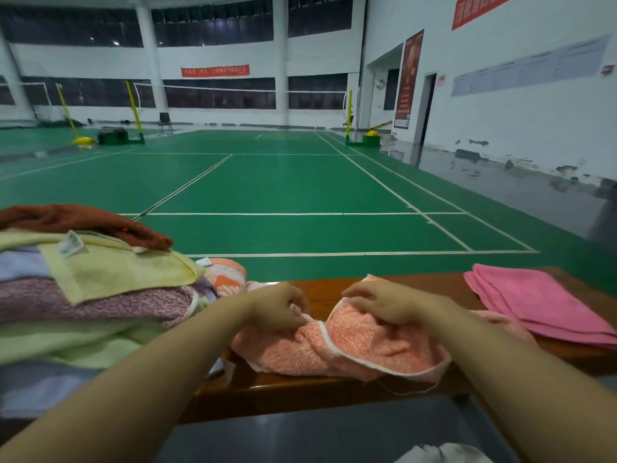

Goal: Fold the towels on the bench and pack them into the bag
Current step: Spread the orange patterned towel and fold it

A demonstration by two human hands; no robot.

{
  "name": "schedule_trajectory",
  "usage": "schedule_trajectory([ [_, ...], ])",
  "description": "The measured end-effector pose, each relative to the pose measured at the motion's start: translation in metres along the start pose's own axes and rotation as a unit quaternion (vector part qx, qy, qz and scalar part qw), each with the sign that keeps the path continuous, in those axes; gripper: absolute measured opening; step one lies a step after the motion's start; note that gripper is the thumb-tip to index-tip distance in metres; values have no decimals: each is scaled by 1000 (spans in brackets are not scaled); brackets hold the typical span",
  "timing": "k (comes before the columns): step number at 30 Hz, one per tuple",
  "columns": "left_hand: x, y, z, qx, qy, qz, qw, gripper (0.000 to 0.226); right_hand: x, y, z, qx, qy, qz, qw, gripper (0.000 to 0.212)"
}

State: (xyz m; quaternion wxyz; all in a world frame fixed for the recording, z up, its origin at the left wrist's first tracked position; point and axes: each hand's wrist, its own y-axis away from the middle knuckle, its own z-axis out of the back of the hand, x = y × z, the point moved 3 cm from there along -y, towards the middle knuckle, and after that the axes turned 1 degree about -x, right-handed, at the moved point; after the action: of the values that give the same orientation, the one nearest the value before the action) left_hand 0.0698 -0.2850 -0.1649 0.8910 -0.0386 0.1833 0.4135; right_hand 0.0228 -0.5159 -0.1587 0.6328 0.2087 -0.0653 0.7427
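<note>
Both forearms reached in from the bottom of the view toward the middle of the tabletop (pixel 320 289), where the hands worked on a crumpled orange-and-white flecked towel (pixel 350 345). On that towel's white-bound hem, the left hand (pixel 278 307) had its fingers curled in a pinch near the left end. Just beside it, the right hand (pixel 384 304) lay with bent fingers on the raised edge of the same towel and appeared to be gripping a fold of it, though the exact hold was hard to read. Between the two hands the cloth was still bunched and unfolded, with a loose thread trailing off its near corner over the tabletop's front edge.

Further right, a pink towel (pixel 541 305) lay flat and neatly folded in layers, which looked like finished work. On the left, a heap of loose towels (pixel 100 295) was stacked high: a pale yellow one with a tag, a purple flecked one, pale green and lilac ones, and a rust-red one on top, with a second orange patterned piece peeking out beside it.

By my reading, the task was early: one towel folded, one in hand, most of the heap untouched. No bag could be identified with confidence; a dark grey surface (pixel 334 436) below the tabletop's edge might have been one, but that was unclear.
</note>
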Motion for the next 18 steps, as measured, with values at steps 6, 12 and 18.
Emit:
schedule_trajectory([
  [6,15,10,10,-119,6,-5,993,21,-20,-2,2,-42,93,-64,993,49],
  [12,3,13,30,-140,30,12,990,43,-68,15,26,-50,220,-218,950,60],
  [18,10,8,27,-126,-89,91,984,44,-78,20,42,-59,232,-156,958,31],
])
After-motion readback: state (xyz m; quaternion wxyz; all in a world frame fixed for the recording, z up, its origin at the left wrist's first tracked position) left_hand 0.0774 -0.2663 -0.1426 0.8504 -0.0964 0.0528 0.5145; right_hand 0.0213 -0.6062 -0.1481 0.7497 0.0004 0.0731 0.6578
